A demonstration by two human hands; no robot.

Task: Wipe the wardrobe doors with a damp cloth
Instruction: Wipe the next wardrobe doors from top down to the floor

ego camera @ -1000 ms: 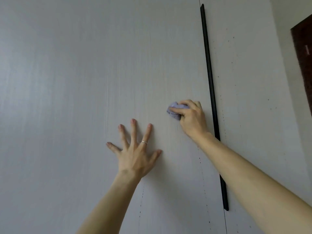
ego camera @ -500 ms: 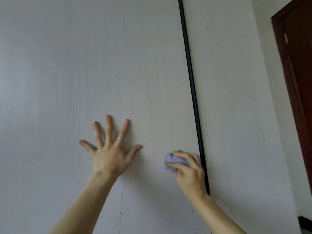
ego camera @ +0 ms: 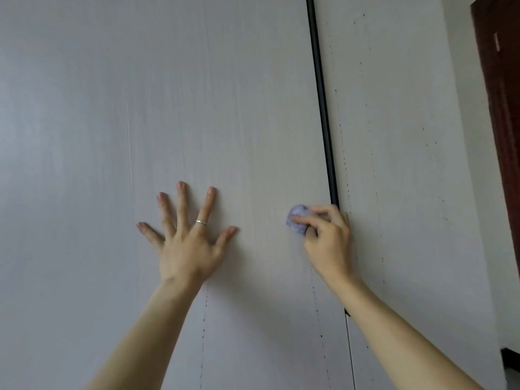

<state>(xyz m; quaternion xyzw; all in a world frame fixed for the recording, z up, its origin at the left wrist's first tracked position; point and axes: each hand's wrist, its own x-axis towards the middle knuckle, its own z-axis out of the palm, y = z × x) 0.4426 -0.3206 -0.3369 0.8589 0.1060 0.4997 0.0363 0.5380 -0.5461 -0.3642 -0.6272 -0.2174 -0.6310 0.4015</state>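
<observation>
Cloth (ego camera: 297,219) is being carried back up the door by the right hand (ego camera: 327,243). Half a second ago it was level with the left palm; now it is being held level with the ring (ego camera: 201,222). Left hand (ego camera: 188,249) is being kept where it was, flat on the panel.

Right fingers (ego camera: 309,219) are being curled round the small lilac wad. It is being gripped and pressed against the left door (ego camera: 197,108), just beside the black vertical strip (ego camera: 323,122) at the door's edge. Likely reason: the band next to the strip is being worked in up-and-down strokes.

Left fingers (ego camera: 182,204) are being held straight and spread on the same door, with nothing gripped. This is judged as bracing: the panel is probably being steadied against the wiping pressure while the reach is being made upward.

Surface: pale grey-white and matte, with faint vertical grain. Thin rows of dark specks (ego camera: 346,175) are being seen running down both doors, more of them on the right door (ego camera: 394,136). That door is judged as not yet wiped. Whether the cloth is damp cannot be told.

Room: a white wall (ego camera: 461,80) is being seen right of the wardrobe, then a dark brown door (ego camera: 501,136) at the frame edge.
</observation>
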